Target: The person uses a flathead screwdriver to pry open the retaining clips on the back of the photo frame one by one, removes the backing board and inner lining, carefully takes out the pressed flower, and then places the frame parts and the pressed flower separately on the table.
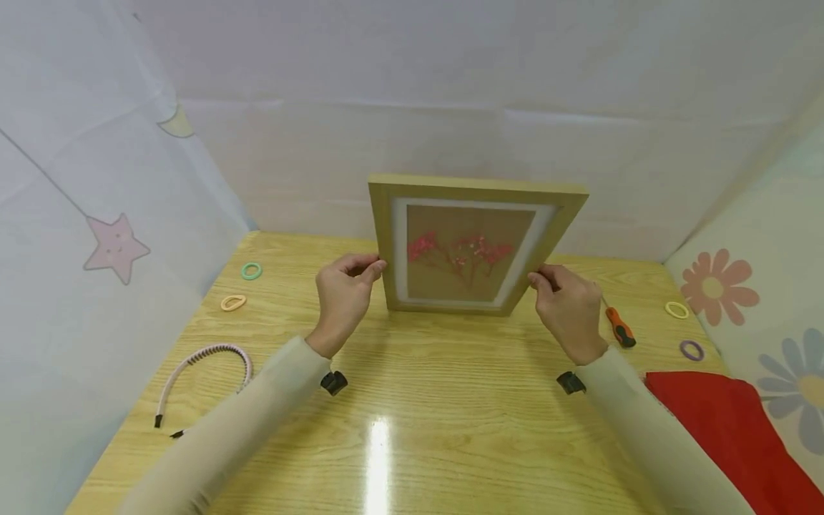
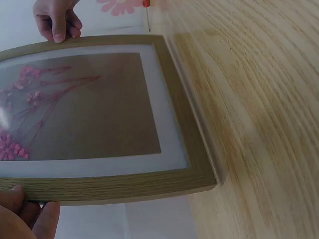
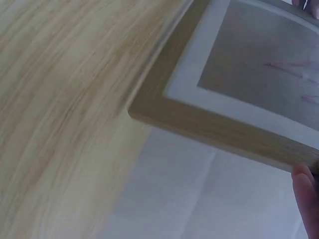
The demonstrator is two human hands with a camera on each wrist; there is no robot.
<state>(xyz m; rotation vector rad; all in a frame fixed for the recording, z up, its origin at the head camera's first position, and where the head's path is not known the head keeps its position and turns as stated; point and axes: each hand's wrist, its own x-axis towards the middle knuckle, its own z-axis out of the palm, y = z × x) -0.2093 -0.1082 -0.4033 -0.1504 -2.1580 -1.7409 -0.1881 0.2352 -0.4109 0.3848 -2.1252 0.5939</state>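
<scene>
Item count, head view:

- Picture frame (image 1: 476,247), centre: 1.
- Hair ties: 4. Green (image 1: 251,270) and orange (image 1: 233,302) at middle left; yellow (image 1: 677,310) and purple (image 1: 692,350) at middle right.
- Headband (image 1: 204,368), lower left: 1.
- Screwdriver (image 1: 619,327), right of centre: 1.
- Red cloth (image 1: 727,429), lower right: 1.
- Hands: 2, left hand (image 1: 344,295) and right hand (image 1: 569,307).

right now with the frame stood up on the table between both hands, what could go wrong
The picture frame stands on its lower edge, leaning, held only by fingertip pinches of the left hand and right hand at its sides; it could tip over or slip. The wooden table looks glossy, so the lower edge might slide. The screwdriver lies close by the right hand and could get knocked.
</scene>
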